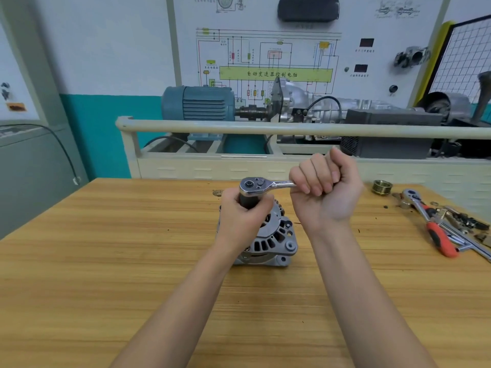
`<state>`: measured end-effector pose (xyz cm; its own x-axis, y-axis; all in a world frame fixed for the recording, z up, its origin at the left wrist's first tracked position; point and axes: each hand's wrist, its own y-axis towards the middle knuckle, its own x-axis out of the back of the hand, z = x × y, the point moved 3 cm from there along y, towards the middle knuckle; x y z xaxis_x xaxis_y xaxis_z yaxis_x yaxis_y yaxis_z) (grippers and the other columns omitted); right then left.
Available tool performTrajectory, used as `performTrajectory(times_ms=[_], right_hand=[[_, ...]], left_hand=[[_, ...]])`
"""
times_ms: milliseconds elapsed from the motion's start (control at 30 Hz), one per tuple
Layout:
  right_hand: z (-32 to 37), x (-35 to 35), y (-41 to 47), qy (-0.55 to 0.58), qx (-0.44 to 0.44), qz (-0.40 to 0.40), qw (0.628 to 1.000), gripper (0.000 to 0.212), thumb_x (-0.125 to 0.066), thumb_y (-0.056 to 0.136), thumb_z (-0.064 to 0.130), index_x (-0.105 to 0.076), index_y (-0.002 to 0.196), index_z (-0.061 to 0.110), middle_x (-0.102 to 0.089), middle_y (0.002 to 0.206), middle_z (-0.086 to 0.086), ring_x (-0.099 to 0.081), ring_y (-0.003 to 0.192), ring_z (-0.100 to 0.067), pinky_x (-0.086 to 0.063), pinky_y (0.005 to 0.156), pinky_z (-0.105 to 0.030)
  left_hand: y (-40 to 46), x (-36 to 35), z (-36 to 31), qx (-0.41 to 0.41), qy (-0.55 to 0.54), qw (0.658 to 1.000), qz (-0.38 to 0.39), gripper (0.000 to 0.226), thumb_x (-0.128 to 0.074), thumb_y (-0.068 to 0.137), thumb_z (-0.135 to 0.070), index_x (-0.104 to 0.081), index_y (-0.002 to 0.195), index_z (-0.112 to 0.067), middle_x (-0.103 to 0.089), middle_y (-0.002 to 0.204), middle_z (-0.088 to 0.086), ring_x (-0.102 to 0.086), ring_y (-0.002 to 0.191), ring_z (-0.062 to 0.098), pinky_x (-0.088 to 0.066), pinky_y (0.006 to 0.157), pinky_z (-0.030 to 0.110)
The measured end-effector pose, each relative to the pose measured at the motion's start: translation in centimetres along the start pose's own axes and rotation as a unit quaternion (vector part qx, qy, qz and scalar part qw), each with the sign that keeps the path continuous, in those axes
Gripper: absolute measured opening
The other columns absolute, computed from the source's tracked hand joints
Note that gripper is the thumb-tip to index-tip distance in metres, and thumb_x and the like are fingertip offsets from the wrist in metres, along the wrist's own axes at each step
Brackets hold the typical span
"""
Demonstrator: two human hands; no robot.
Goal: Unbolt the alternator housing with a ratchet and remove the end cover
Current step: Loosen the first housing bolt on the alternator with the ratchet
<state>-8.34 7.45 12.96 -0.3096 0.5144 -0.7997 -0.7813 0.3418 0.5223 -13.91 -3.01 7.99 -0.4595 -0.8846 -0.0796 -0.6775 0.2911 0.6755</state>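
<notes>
While standing on end on grained wooden tabletop (106, 261), grey cast-metal alternator with slotted vents (268, 244) sits directly beneath left hand (243, 216), fingers wrapped round black socket (248, 201). Chrome ratchet (261, 185) on top; right hand (322, 189) clenches its handle. Brass grooved pulley (382, 186) well right of fingers.

I counted one alternator (268, 240) under my fingers (316, 181), two ratchets, one (261, 185) in my grip and a second ratchet (425, 219) well right of them, and one brass pulley (382, 186) beyond.
</notes>
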Motion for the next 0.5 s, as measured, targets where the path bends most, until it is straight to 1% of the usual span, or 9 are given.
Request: performTrajectory(times_ms=[33,133,167,267,300,400,500], right_hand=[[-0.1,0.0,0.4,0.007,-0.012,0.008,1.000,0.047,-0.041,0.085,0.016,-0.037,0.038,0.018,-0.029,0.034,0.007,-0.019,0.033,-0.007,-0.026,0.034,-0.019],[-0.5,0.1,1.8,0.029,-0.048,0.035,0.998,0.046,-0.041,0.084,0.016,-0.038,0.038,0.017,-0.030,0.034,0.006,-0.015,0.036,-0.008,-0.024,0.033,-0.019],[-0.6,0.2,2.2,0.035,-0.058,0.044,0.997,0.046,-0.040,0.085,0.016,-0.039,0.039,0.017,-0.031,0.033,0.006,-0.015,0.036,-0.008,-0.024,0.033,-0.019],[-0.8,0.6,3.1,0.041,-0.072,0.061,0.995,0.046,-0.038,0.087,0.016,-0.040,0.040,0.016,-0.032,0.034,0.006,-0.016,0.035,-0.007,-0.025,0.033,-0.019],[-0.8,0.8,3.4,0.040,-0.073,0.060,0.995,0.047,-0.038,0.087,0.016,-0.040,0.041,0.016,-0.033,0.034,0.006,-0.016,0.035,-0.007,-0.026,0.033,-0.019],[-0.6,1.4,4.1,0.041,-0.070,0.051,0.995,0.046,-0.040,0.087,0.017,-0.040,0.041,0.017,-0.032,0.034,0.007,-0.017,0.035,-0.006,-0.026,0.032,-0.018],[-0.6,1.8,4.3,0.050,-0.042,0.035,0.997,0.043,-0.042,0.087,0.018,-0.040,0.044,0.017,-0.031,0.035,0.008,-0.021,0.033,-0.005,-0.027,0.032,-0.017]], left_hand=[[0.1,-0.1,0.1,-0.002,-0.002,1.000,-0.003,0.040,-0.061,0.076,-0.014,-0.032,0.052,0.000,-0.030,0.045,0.000,-0.027,0.040,0.007,-0.027,0.042,0.019],[0.3,0.0,0.2,-0.010,0.005,1.000,-0.018,0.035,-0.060,0.077,-0.010,-0.037,0.051,-0.011,-0.032,0.043,-0.009,-0.027,0.040,0.006,-0.027,0.043,0.018],[0.4,0.0,0.3,-0.011,0.007,1.000,-0.024,0.035,-0.059,0.077,-0.006,-0.037,0.051,-0.011,-0.032,0.043,-0.008,-0.028,0.040,0.006,-0.027,0.043,0.018],[0.9,-0.1,0.6,-0.006,0.007,0.999,-0.048,0.036,-0.057,0.076,-0.004,-0.034,0.048,0.000,-0.030,0.043,-0.002,-0.027,0.040,0.007,-0.026,0.042,0.020],[1.0,-0.3,0.7,-0.006,0.007,0.999,-0.054,0.036,-0.057,0.075,-0.004,-0.034,0.048,0.000,-0.030,0.043,-0.002,-0.027,0.040,0.007,-0.025,0.042,0.019],[1.5,-0.8,1.1,-0.016,-0.001,0.999,-0.050,0.035,-0.057,0.076,-0.002,-0.036,0.049,-0.010,-0.031,0.044,-0.010,-0.027,0.040,0.004,-0.025,0.043,0.017],[1.7,-1.2,1.5,-0.027,-0.019,0.998,-0.052,0.036,-0.057,0.076,-0.002,-0.035,0.051,-0.017,-0.031,0.045,-0.012,-0.027,0.042,0.005,-0.025,0.044,0.018]])
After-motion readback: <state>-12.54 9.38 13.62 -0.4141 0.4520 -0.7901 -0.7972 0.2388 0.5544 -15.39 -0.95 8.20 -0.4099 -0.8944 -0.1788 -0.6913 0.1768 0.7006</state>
